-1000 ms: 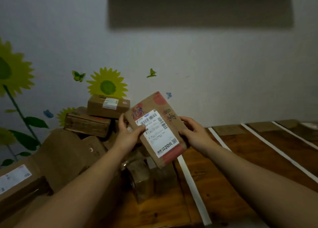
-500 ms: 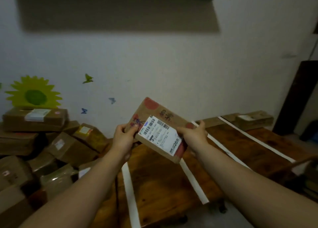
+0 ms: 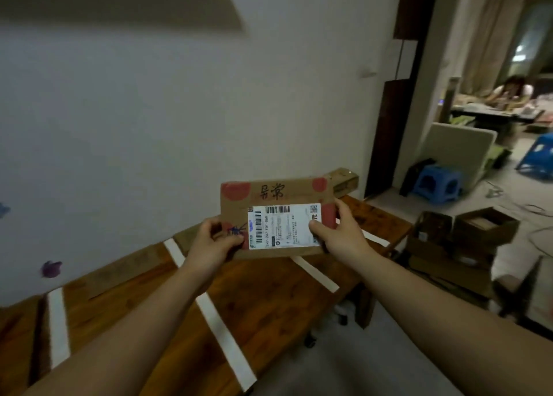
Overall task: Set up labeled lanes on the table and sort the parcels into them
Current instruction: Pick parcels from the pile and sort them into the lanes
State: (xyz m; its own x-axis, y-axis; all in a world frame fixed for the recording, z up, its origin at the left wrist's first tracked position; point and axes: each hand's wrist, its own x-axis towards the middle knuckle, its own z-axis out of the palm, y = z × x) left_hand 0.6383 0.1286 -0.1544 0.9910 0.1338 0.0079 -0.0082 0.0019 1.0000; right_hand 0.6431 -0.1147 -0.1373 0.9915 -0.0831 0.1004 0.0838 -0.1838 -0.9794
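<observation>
The table [image 3: 269, 300] fills the near view, and the person has swung right along it: the heap of parcels that sat at the left end a moment ago is out of sight, and the right end is ahead. White tape strips [image 3: 223, 332] cross the wood from near to far and split it into lanes. The parcel [image 3: 278, 195] is in the air above the right-hand lanes, touching nothing but the hands. It was tilted a moment ago and is now held level, so it looks to have been read and is on its way to a lane, not yet set down.

The left hand [image 3: 214, 243] has its fingers wrapped round the lower left corner. The right hand [image 3: 338, 231] grips the right edge with the thumb on the white label [image 3: 284, 226].

A small box [image 3: 344, 181] already sits at the far right corner of the table, so that lane has less room. Open cartons [image 3: 466, 240] crowd the floor just right of the table end, and a blue stool [image 3: 437, 183] stands beyond them. Brown card pieces [image 3: 119, 273] lie along the wall edge; I cannot read them.
</observation>
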